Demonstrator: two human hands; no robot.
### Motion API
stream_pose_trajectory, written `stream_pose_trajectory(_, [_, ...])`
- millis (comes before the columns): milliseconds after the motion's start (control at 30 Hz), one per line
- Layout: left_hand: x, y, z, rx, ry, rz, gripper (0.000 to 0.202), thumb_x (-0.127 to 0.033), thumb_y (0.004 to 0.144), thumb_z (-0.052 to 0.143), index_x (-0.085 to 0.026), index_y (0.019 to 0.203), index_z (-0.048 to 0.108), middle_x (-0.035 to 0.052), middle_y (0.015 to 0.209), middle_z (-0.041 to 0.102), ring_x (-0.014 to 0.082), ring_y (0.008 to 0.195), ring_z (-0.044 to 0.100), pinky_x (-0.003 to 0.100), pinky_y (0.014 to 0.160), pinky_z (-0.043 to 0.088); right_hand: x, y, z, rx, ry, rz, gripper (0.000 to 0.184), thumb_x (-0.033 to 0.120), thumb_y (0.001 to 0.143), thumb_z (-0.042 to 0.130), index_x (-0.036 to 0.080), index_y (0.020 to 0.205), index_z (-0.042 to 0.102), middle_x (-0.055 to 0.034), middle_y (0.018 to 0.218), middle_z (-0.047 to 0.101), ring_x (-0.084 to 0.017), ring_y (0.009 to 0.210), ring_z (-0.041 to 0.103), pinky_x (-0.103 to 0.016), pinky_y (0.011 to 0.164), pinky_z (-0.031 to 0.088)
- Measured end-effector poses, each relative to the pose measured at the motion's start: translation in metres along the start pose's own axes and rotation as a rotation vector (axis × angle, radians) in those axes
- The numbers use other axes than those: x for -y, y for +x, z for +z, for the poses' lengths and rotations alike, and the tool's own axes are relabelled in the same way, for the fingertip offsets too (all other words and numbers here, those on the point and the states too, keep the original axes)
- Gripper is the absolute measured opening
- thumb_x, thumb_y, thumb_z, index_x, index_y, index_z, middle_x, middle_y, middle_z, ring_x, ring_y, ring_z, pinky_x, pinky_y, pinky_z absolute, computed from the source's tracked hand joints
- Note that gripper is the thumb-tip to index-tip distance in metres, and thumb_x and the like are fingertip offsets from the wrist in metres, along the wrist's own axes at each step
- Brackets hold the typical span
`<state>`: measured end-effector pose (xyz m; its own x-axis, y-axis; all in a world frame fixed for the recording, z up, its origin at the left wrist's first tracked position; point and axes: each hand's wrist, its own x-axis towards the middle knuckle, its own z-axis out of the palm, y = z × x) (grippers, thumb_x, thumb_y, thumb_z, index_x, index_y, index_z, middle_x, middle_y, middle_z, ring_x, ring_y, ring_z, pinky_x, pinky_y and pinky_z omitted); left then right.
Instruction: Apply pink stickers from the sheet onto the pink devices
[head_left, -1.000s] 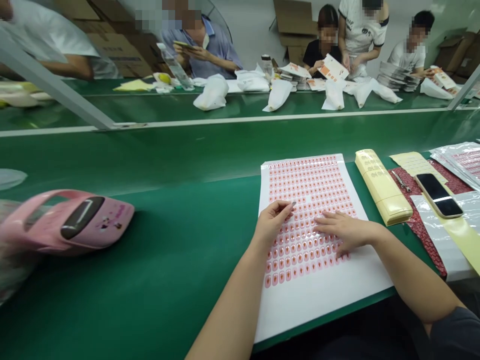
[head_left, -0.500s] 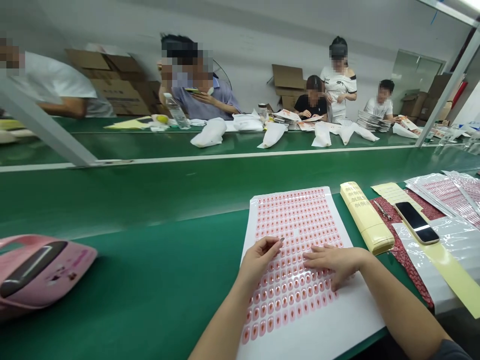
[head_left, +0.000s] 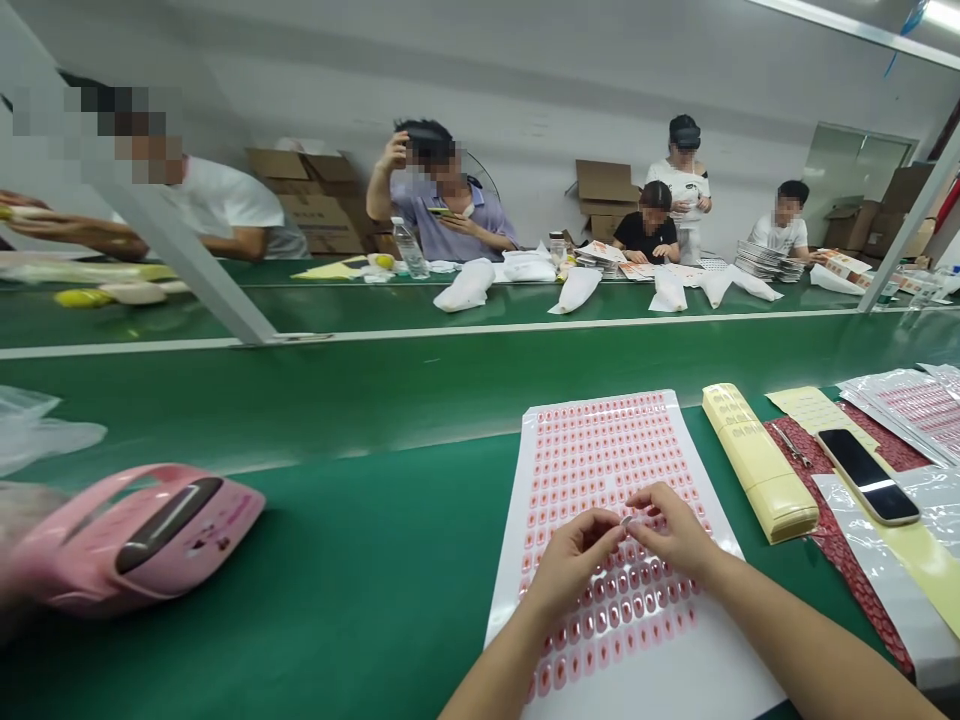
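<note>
Left hand (head_left: 574, 560) and right hand (head_left: 675, 535) meet just above the middle of the nail sheet (head_left: 645, 670). Thumb and forefinger of each are pinched together on one small piece (head_left: 628, 520). It's held between the two sets of fingers, lifted off the sheet as far as I can tell.

Risks as I read them:
- Piece is tiny and shared by two pinches. If one lets go unevenly, it could drop among the pink rows (head_left: 600, 450) and be hard to pick out.
- Left forearm (head_left: 495, 670) crosses the sheet's near left corner. A drag there could shift the sheet on the green desk (head_left: 375, 560) or lift pieces in the bottom rows.
- Phone (head_left: 866, 475) and yellow box (head_left: 757, 470) sit just right of the sheet. A wide sweep of the right hand could knock them.

Containers:
- Clear sleeves (head_left: 919, 405), far right of the sheet: more pink-dotted sheets inside.
- Yellow box: I can't tell if it opens, contents not visible.
- Pink case (head_left: 135, 535), well left of the sheet: closed, contents hidden.
- White bags (head_left: 465, 285), beyond the sheet on the far desk (head_left: 337, 300): bulging, contents hidden.
- Cardboard boxes (head_left: 315, 195), further behind the sheet: can't see inside.
</note>
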<state>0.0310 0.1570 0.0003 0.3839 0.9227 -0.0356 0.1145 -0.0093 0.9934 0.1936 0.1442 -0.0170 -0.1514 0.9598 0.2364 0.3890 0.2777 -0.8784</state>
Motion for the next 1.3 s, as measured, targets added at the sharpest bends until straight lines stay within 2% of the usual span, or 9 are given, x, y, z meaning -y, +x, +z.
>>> stream_pose_trajectory(200, [-0.002, -0.001, 0.000, 0.016, 0.035, -0.037, 0.030, -0.047, 0.066, 0.060, -0.018, 0.071, 0.059, -0.0013, 0.062, 0.056, 0.0114, 0.056, 0.047, 0.025, 0.055, 0.038, -0.002, 0.001, -0.001, -0.053, 0.005, -0.084, 0.016, 0.023, 0.072, 0.060, 0.022, 0.088, 0.058, -0.0034, 0.087, 0.057, -0.018, 0.085, 0.055, -0.033, 0.075, 0.046])
stream_pose_trajectory(333, [-0.004, -0.001, 0.001, 0.020, 0.062, -0.048, 0.028, -0.045, 0.065, 0.060, -0.018, 0.070, 0.059, -0.0016, 0.062, 0.055, 0.0113, 0.056, 0.045, 0.025, 0.055, 0.037, -0.001, 0.001, -0.001, -0.107, 0.020, -0.114, 0.004, 0.023, 0.075, 0.057, 0.022, 0.078, 0.059, -0.0034, 0.082, 0.057, -0.018, 0.083, 0.055, -0.035, 0.077, 0.044])
stream_pose_trajectory(667, [-0.003, -0.001, 0.002, -0.004, 0.102, -0.030, 0.027, -0.043, 0.065, 0.058, -0.018, 0.075, 0.062, 0.0021, 0.068, 0.062, 0.0145, 0.062, 0.052, 0.028, 0.060, 0.042, 0.002, 0.000, -0.002, -0.104, 0.060, -0.022, 0.005, 0.027, 0.073, 0.060, 0.022, 0.073, 0.063, -0.0043, 0.083, 0.057, -0.019, 0.086, 0.055, -0.036, 0.082, 0.043])
stream_pose_trajectory(767, [-0.002, 0.001, 0.000, -0.089, 0.095, -0.009, 0.027, -0.041, 0.064, 0.059, -0.019, 0.080, 0.064, 0.0039, 0.075, 0.065, 0.0171, 0.068, 0.057, 0.030, 0.064, 0.046, 0.002, 0.002, -0.004, -0.154, 0.104, 0.044, 0.011, 0.032, 0.074, 0.058, 0.022, 0.073, 0.061, -0.0036, 0.080, 0.058, -0.019, 0.082, 0.055, -0.034, 0.077, 0.044])
stream_pose_trajectory(867, [0.001, 0.003, -0.005, -0.254, 0.085, 0.019, 0.024, -0.034, 0.060, 0.057, -0.020, 0.078, 0.065, 0.0048, 0.082, 0.067, 0.0189, 0.076, 0.060, 0.032, 0.072, 0.048, 0.001, 0.005, -0.010, -0.230, 0.206, 0.153, 0.018, 0.039, 0.072, 0.058, 0.022, 0.072, 0.060, -0.0033, 0.080, 0.059, -0.018, 0.077, 0.055, -0.032, 0.071, 0.045])
stream_pose_trajectory(967, [0.004, 0.005, -0.011, -0.368, 0.056, 0.021, 0.023, -0.026, 0.055, 0.052, -0.019, 0.074, 0.064, 0.0042, 0.080, 0.067, 0.0196, 0.079, 0.061, 0.035, 0.078, 0.048, -0.001, 0.009, -0.016, -0.310, 0.331, 0.269, 0.024, 0.044, 0.067, 0.060, 0.020, 0.073, 0.059, -0.0031, 0.076, 0.059, -0.017, 0.072, 0.054, -0.032, 0.070, 0.044])
stream_pose_trajectory(1100, [0.003, 0.005, -0.012, -0.396, 0.029, 0.018, 0.021, -0.026, 0.055, 0.049, -0.020, 0.071, 0.061, 0.0025, 0.075, 0.066, 0.0192, 0.077, 0.062, 0.035, 0.078, 0.049, -0.003, 0.011, -0.018, -0.329, 0.401, 0.342, 0.027, 0.044, 0.062, 0.063, 0.019, 0.072, 0.059, -0.0019, 0.073, 0.059, -0.017, 0.071, 0.053, -0.032, 0.071, 0.043])
stream_pose_trajectory(1300, [0.002, 0.006, -0.011, -0.398, -0.013, 0.015, 0.019, -0.032, 0.058, 0.057, -0.019, 0.071, 0.062, 0.0026, 0.075, 0.067, 0.0190, 0.079, 0.063, 0.033, 0.080, 0.049, -0.004, 0.010, -0.011, -0.206, 0.364, 0.335, 0.025, 0.042, 0.060, 0.064, 0.019, 0.071, 0.059, -0.0014, 0.072, 0.059, -0.014, 0.065, 0.051, -0.030, 0.065, 0.043])
